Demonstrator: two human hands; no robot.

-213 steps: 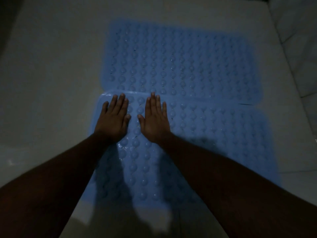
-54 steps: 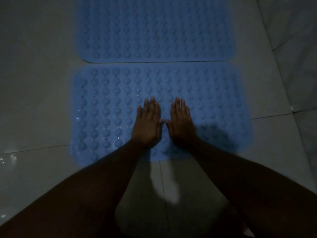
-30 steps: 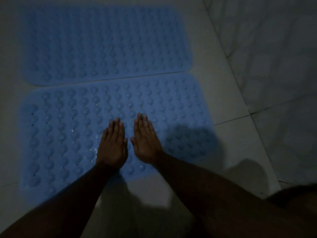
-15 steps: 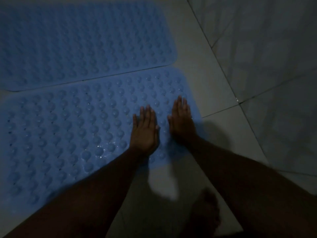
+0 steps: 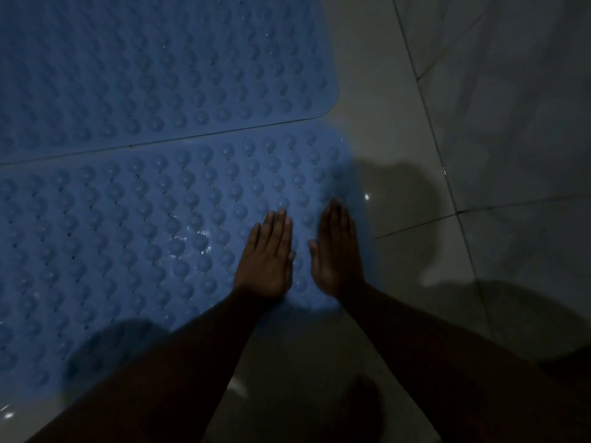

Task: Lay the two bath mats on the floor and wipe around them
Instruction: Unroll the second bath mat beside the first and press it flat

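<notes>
Two blue bath mats with rows of round bumps lie flat on the floor, long edges side by side. The far mat point(image 5: 144, 65) fills the upper left. The near mat point(image 5: 128, 244) lies below it, wet and shiny in spots. My left hand point(image 5: 267, 259) rests palm down on the near mat close to its right end, fingers straight and together. My right hand point(image 5: 337, 252) lies flat beside it at the mat's right edge, slightly blurred. Neither hand holds anything.
Pale glossy floor tiles point(image 5: 399, 139) with dark grout lines stretch to the right of the mats. A tiled wall point(image 5: 511, 91) rises at the right. A bare foot point(image 5: 364, 407) stands on the floor between my forearms. The light is dim.
Both hands have slid rightward along the near mat, from its middle to its right end. The view has shifted right with them, and a foot has come into view.
</notes>
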